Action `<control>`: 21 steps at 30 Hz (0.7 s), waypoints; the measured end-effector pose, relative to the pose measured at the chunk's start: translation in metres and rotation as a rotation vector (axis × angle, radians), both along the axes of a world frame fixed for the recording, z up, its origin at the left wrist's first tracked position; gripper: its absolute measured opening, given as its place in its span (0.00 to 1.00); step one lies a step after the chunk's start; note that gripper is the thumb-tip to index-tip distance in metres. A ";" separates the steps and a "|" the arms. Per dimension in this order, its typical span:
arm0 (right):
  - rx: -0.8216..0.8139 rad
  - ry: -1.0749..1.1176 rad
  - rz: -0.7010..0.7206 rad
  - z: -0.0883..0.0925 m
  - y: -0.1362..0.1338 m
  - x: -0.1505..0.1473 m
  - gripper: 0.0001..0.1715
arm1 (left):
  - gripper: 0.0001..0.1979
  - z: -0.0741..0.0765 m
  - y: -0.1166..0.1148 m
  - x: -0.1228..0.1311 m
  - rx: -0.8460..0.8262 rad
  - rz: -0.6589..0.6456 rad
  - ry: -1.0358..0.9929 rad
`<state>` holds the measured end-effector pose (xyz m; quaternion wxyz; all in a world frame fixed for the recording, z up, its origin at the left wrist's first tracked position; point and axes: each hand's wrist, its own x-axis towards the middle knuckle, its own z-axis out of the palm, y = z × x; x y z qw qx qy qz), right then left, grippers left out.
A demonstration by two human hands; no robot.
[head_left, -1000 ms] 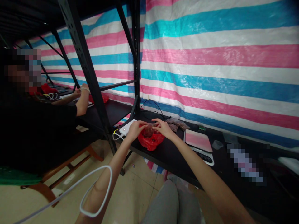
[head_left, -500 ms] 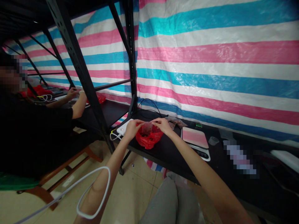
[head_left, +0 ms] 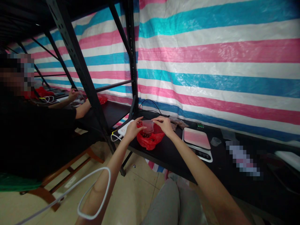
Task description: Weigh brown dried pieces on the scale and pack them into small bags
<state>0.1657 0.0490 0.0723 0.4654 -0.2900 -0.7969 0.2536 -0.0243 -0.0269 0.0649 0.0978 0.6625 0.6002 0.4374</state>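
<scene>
A small clear plastic bag (head_left: 148,126) hangs over a red plastic bag (head_left: 150,143) standing open on the black table, with small dark bits inside. My right hand (head_left: 164,124) pinches the clear bag by its upper right corner. Beside the clear bag's left edge is my left hand (head_left: 133,130), its thumb and forefinger spread apart. Whether the left thumb touches the film is hard to see. Behind my right hand lie filled clear packets (head_left: 179,122) with brownish contents.
Right of my hands is a kitchen scale (head_left: 197,139), then a small clear cup (head_left: 215,141). A white device (head_left: 125,128) with a cable sits at left. A black rack post (head_left: 79,65) stands between me and a co-worker (head_left: 42,125). A white cable (head_left: 93,170) loops before my left forearm.
My left thumb and forefinger have parted from their pinch at the clear bag. The bag now shows more fully spread beside my right fingers. The co-worker's arms have shifted.
</scene>
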 end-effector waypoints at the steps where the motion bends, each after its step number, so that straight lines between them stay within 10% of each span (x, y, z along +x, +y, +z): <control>1: 0.000 0.016 0.020 -0.001 -0.002 -0.001 0.08 | 0.22 -0.002 0.000 0.000 -0.031 0.012 0.040; 21: -0.112 0.011 0.051 -0.015 0.006 0.007 0.21 | 0.06 0.001 -0.003 0.005 0.014 0.132 0.098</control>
